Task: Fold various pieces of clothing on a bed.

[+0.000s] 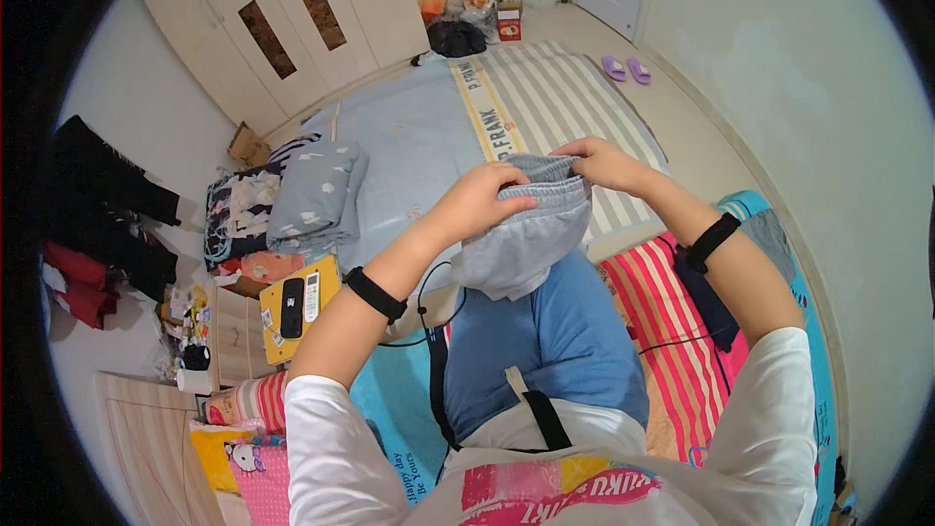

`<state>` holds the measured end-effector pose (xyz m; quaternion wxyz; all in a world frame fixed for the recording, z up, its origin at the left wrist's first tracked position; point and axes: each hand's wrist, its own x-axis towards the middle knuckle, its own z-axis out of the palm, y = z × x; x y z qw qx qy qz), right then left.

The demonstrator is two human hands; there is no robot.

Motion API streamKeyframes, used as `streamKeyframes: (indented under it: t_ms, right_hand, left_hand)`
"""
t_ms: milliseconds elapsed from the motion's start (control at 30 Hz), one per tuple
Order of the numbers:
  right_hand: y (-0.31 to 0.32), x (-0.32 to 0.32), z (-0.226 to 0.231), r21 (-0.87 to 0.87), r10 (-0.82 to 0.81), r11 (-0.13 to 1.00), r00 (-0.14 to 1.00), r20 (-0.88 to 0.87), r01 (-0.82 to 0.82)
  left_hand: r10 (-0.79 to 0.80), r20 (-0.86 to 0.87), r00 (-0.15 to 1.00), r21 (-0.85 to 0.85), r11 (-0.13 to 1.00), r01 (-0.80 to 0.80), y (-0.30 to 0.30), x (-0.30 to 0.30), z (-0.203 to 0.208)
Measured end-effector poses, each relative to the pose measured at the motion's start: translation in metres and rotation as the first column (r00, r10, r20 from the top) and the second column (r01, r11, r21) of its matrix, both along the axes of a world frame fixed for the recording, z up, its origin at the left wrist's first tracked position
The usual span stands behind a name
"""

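Note:
A grey pair of shorts (pixel 526 239) with an elastic waistband hangs in front of me, above my blue-clad knee. My left hand (pixel 482 200) grips the waistband at its left side. My right hand (pixel 604 164) pinches the waistband at its right side. Both wrists wear black bands. The garment's lower part droops onto my leg.
A bed (pixel 419 136) with a pale blue and striped cover lies ahead, with a folded grey blanket (pixel 317 195) at its left. A yellow box (pixel 297 307) bearing a phone and a remote sits on a bedside cabinet. Purple slippers (pixel 625 68) lie near the white door. Wardrobe doors stand at the back left.

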<state>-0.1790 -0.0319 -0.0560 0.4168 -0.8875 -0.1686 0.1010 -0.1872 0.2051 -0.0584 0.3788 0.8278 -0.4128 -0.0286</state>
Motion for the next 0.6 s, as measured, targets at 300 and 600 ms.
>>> streamKeyframes:
  t_ms: [300,600]
  right_hand:
    - [0.011,-0.011,0.033,0.15,0.163,0.977,0.984,-0.078,-0.15]
    - [0.01,0.019,0.111,-0.088,0.251,0.964,0.75,0.612,-0.251]
  left_hand:
    - [0.187,0.536,0.823,-0.097,0.982,-0.16,0.004,-0.001,0.007]
    - [0.115,0.61,0.784,-0.088,0.993,-0.077,-0.002,0.049,0.098]
